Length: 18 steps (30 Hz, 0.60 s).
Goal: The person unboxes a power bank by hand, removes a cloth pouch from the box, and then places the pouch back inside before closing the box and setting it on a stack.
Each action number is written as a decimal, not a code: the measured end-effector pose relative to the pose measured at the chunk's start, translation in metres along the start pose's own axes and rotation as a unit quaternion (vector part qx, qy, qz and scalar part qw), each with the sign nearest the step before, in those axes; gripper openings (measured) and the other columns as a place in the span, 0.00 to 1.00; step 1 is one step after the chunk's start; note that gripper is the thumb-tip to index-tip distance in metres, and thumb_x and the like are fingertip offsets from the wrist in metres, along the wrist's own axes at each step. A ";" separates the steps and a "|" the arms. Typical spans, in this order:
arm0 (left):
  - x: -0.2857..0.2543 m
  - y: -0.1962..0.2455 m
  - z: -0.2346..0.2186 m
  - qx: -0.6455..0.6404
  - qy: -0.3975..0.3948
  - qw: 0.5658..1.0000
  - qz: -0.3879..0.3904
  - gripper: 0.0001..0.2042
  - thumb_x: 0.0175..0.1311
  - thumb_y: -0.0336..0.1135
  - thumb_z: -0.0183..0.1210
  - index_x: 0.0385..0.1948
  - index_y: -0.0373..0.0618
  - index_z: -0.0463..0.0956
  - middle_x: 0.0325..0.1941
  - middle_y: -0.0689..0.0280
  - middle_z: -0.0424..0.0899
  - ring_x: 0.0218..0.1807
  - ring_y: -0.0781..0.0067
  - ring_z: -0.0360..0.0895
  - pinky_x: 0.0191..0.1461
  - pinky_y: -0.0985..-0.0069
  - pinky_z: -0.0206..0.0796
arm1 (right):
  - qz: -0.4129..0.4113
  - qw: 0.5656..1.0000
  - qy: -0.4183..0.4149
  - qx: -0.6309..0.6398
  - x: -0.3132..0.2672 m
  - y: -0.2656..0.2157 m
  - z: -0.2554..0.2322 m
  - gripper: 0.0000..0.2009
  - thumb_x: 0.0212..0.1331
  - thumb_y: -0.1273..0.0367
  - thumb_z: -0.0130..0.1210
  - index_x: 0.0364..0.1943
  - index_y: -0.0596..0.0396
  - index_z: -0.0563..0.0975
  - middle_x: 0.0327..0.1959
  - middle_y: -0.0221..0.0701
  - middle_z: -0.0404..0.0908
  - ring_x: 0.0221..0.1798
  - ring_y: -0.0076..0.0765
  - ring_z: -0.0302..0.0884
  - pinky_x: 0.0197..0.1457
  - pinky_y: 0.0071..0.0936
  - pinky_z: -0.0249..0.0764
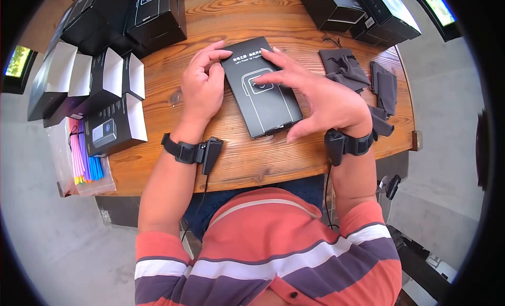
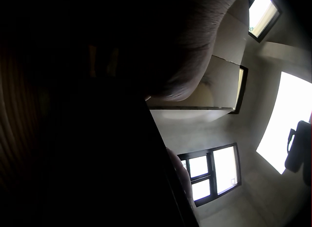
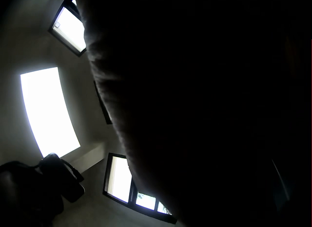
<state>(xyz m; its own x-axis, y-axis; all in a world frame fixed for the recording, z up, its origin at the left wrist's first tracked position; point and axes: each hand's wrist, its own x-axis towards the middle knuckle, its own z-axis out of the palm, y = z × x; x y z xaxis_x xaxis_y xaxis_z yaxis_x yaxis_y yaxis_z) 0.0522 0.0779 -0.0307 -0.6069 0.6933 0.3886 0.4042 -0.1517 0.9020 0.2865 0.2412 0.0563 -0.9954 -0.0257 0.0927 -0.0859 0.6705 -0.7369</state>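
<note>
A flat black box (image 1: 261, 90) with white lettering and a white line drawing on its top lies at the middle of the wooden table, turned slightly. At its upper left corner the fingertips of my left hand (image 1: 204, 87) touch the edge, the rest of that hand beside the box. My right hand (image 1: 329, 98) spreads over the box's right side, its fingers above the printed face and its thumb near the lower right corner. In the left wrist view the box (image 2: 107, 163) is a dark shape; the right wrist view is mostly filled by a dark forearm or hand.
Several black boxes with raised white flaps (image 1: 135, 119) crowd the table's left side. Beside them lies a clear bag of coloured sticks (image 1: 84, 158). Larger black boxes (image 1: 156, 19) stand at the back left, others (image 1: 386, 16) at the back right. Dark grey pouches (image 1: 344, 69) lie at right.
</note>
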 end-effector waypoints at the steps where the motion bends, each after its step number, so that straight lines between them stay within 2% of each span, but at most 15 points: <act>1: 0.000 0.000 0.000 0.001 0.000 1.000 -0.002 0.16 0.72 0.21 0.52 0.51 0.39 0.90 0.69 0.53 0.89 0.67 0.61 0.86 0.69 0.68 0.77 | 0.015 1.000 0.002 -0.025 0.000 -0.002 0.003 0.50 0.44 0.63 0.86 0.79 0.44 0.75 0.93 0.51 0.51 0.95 0.65 0.42 0.93 0.51 0.52; 2: 0.000 0.000 0.000 0.001 -0.002 1.000 -0.006 0.17 0.72 0.21 0.51 0.51 0.39 0.90 0.69 0.53 0.89 0.68 0.60 0.86 0.70 0.68 0.77 | 0.031 0.998 0.003 -0.050 0.000 -0.004 0.006 0.50 0.44 0.62 0.86 0.79 0.46 0.75 0.93 0.50 0.51 0.95 0.64 0.43 0.94 0.51 0.49; 9: 0.005 -0.010 -0.002 -0.033 0.014 0.999 -0.017 0.18 0.73 0.22 0.51 0.55 0.39 0.89 0.72 0.52 0.88 0.72 0.59 0.85 0.76 0.68 0.73 | 0.023 0.998 0.055 -0.023 0.004 -0.008 0.011 0.43 0.45 0.71 0.80 0.74 0.47 0.79 0.92 0.46 0.57 0.94 0.65 0.47 0.94 0.51 0.48; 11: 0.005 -0.009 -0.002 -0.033 0.014 0.999 -0.018 0.18 0.73 0.22 0.51 0.55 0.39 0.89 0.72 0.51 0.88 0.72 0.58 0.84 0.76 0.68 0.73 | -0.002 0.997 0.074 -0.035 0.005 -0.008 0.010 0.37 0.51 0.70 0.79 0.70 0.44 0.80 0.90 0.47 0.62 0.93 0.68 0.50 0.91 0.51 0.59; 14: 0.004 -0.006 -0.002 -0.031 0.014 0.999 -0.025 0.17 0.73 0.22 0.52 0.54 0.39 0.89 0.72 0.51 0.88 0.73 0.58 0.84 0.77 0.67 0.72 | 0.031 0.996 0.050 -0.072 0.005 -0.008 0.010 0.33 0.51 0.69 0.80 0.65 0.46 0.81 0.90 0.48 0.62 0.92 0.68 0.51 0.91 0.50 0.60; 18: 0.005 -0.008 -0.003 -0.024 0.012 1.000 -0.017 0.17 0.73 0.22 0.52 0.54 0.39 0.90 0.72 0.51 0.88 0.73 0.57 0.83 0.78 0.66 0.72 | 0.021 0.997 0.049 -0.054 0.005 -0.004 0.009 0.30 0.52 0.68 0.82 0.61 0.47 0.82 0.90 0.49 0.61 0.92 0.68 0.51 0.91 0.49 0.60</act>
<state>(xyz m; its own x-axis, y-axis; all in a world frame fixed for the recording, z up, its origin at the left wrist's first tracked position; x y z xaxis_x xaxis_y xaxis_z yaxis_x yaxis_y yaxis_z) 0.0441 0.0805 -0.0360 -0.6365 0.6811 0.3619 0.3507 -0.1623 0.9223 0.2811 0.2319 0.0539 -0.9886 0.0731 0.1320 -0.0336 0.7461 -0.6650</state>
